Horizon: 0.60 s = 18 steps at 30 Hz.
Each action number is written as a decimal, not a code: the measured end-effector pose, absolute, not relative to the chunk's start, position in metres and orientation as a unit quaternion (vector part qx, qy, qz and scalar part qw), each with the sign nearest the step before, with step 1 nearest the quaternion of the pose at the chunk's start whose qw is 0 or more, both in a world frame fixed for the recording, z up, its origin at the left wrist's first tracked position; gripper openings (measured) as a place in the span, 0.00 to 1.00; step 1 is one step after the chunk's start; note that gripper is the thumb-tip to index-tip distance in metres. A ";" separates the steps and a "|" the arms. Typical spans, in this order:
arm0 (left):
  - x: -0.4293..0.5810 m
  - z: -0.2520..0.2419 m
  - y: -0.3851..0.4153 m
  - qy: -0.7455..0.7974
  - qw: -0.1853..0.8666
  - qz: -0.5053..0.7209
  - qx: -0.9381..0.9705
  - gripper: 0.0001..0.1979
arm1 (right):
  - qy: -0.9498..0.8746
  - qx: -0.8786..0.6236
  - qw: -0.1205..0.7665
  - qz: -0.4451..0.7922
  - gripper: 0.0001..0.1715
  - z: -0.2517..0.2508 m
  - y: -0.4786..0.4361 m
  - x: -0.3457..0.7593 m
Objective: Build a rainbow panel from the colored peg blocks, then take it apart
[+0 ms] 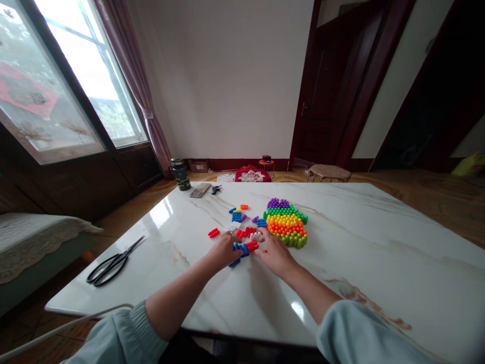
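My left hand [223, 248] rests low over the table, thumb and fingers apart, against a group of blue plastic pieces [238, 247]. Facing it, my right hand [277, 254] has its fingers spread. Its fingertips are close to white pieces [256, 236] and red pieces [251, 245]; whether they touch is too small to tell. Between and beyond the hands lie more small capsule-shaped pieces in blue, red, purple, orange and yellow. Right of them stands a tight block of upright pieces [287, 222], in bands of purple, green, yellow, orange and light green.
The white marbled table [379, 242] carries black-handled scissors [113, 264] at left. A camouflage flask [181, 174], a phone [200, 190] and keys [215, 189] sit at its far left corner. A pale cable [76, 321] runs by the front left edge. A stool [329, 172] stands behind.
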<state>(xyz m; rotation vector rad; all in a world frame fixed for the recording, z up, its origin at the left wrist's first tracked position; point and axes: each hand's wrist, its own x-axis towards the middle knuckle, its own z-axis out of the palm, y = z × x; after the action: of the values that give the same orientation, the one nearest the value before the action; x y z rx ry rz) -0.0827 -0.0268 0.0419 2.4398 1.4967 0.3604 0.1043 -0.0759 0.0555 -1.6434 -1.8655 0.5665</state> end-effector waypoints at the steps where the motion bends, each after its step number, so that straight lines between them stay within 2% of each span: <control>1: -0.080 0.044 -0.021 0.516 0.121 0.148 0.835 0.14 | -0.709 -0.606 0.301 0.199 0.31 0.066 -0.083 0.102; 4: -0.066 0.052 0.008 0.488 0.098 0.179 0.849 0.14 | -0.756 -0.551 0.317 0.157 0.26 0.091 -0.115 0.089; 9: -0.020 0.055 0.056 0.430 0.094 0.118 0.890 0.17 | -0.790 -0.483 0.334 0.175 0.23 0.103 -0.156 0.069; 18: 0.024 0.044 0.082 0.461 0.053 -0.025 0.886 0.27 | -0.646 -0.542 0.502 0.194 0.12 0.117 -0.140 0.113</control>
<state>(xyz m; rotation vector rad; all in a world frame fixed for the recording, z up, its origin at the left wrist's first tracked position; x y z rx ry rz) 0.0238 0.0817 0.0445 2.6921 1.4000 -0.0751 0.1131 -0.1400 0.1166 -1.3087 -1.5598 0.4688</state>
